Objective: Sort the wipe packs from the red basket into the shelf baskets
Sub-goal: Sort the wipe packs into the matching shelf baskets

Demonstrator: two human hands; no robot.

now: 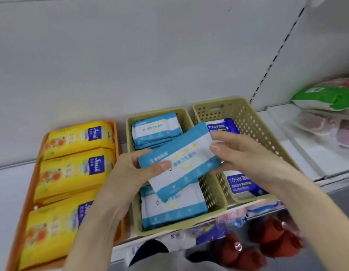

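Note:
Both hands hold one light-blue and white wipe pack [181, 161] tilted above the middle green basket [216, 204]. My left hand [134, 171] grips its left end with the thumb on top. My right hand [234, 151] pinches its right end. The middle basket holds more light-blue packs [156, 130], front and back. An orange basket [28, 196] on the left is filled with three yellow packs [72, 173]. The right tan basket [254, 126] holds dark-blue 75% alcohol packs [240, 184]. The red basket is out of sight.
The baskets stand on a white shelf [298, 153] against a grey back panel. To the right lie a green bag [326, 98] and clear-wrapped pink items [326, 128]. Below the shelf edge are more packs and red items [267, 241].

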